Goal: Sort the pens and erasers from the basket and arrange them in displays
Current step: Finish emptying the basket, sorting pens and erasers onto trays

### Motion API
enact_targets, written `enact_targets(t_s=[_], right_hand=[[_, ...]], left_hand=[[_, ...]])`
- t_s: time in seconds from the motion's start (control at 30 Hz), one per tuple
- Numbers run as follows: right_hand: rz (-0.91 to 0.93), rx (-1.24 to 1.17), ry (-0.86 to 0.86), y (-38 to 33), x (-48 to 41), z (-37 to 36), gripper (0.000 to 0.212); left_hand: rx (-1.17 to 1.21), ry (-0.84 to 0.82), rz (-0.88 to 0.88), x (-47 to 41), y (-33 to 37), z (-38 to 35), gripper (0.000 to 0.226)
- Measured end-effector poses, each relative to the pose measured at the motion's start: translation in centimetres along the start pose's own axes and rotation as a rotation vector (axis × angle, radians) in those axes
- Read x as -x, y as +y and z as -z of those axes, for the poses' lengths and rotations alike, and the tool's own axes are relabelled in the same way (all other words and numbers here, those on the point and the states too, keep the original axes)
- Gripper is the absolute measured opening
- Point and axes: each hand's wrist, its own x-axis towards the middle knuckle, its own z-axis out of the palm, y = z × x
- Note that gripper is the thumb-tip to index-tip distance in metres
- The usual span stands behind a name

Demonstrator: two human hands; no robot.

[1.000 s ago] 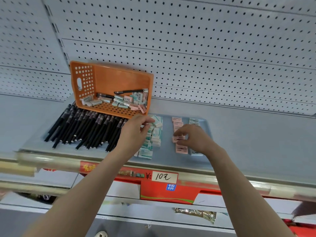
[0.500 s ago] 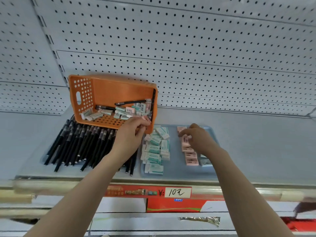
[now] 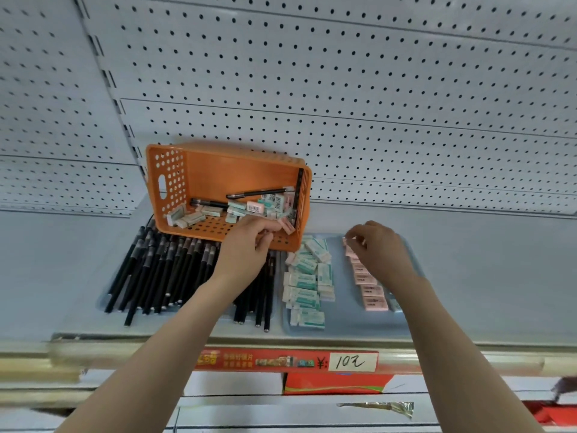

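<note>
Black pens [image 3: 162, 276] lie side by side on shelf [image 3: 484, 276], L end. Orange basket [image 3: 237, 170] is tipped over their far ends, w/ erasers + a few pens inside. Left hand [image 3: 246, 248] is at basket's front rim, fingers curled; can't tell if gripping anything. Green erasers [image 3: 307, 276] are on tray [image 3: 343, 307]. Right hand [image 3: 381, 251] fingers pinch pink eraser [image 3: 346, 242] at far end of pink row [image 3: 370, 292].

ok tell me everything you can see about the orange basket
The orange basket looks plastic, with round holes in its sides and a slot handle in its left end. It lies tipped, opening toward the camera, its lower edge over the row of black pens. Inside lie two pens and loose erasers. The left hand is at its front edge.
</note>
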Motion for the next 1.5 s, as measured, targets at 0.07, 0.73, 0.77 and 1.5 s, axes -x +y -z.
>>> enact_targets(t_s=[0.07, 0.73, 0.77, 1.5], right_hand=[[0.139, -0.087, 0.177, -2.8, 0.1, -0.3, 0.009], [-0.124, 0.005, -0.090, -16.6, -6.3, -9.9, 0.083], [-0.140, 0.054, -0.053, -16.6, -6.2, -9.9, 0.082], [0.021, 0.101, 0.044, -15.4, -8.1, -8.8, 0.025]], left_hand=[[-0.051, 0.008, 0.005, -0.3, -1.0, 0.7, 0.022], [-0.538, -0.319, 0.122, -6.9, -8.5, 3.5, 0.080], [-0.533, -0.324, 0.108, -7.0, -8.6, 3.5, 0.078], [-0.580, -0.225, 0.030, -8.1, -9.0, 4.0, 0.034]])
